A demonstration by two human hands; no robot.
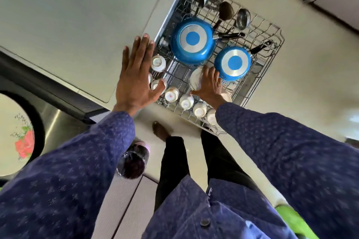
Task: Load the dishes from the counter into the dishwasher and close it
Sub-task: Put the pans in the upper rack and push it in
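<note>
Sleeves (64, 172) reaching forward | left hand (136, 75) hovering spread flat over cups (172, 94) | right hand (208, 85) resting, fingers straight, on white plate (195, 79) in rack (272, 44) beside blue pans (192, 40) | judged step: seating plate | next: pushing rack in, closing dishwasher.

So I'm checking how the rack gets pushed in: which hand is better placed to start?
Probably the right hand: it lies low on the dishwasher rack, fingers spread over the white plate. The left hand hovers open near the counter edge.
</note>
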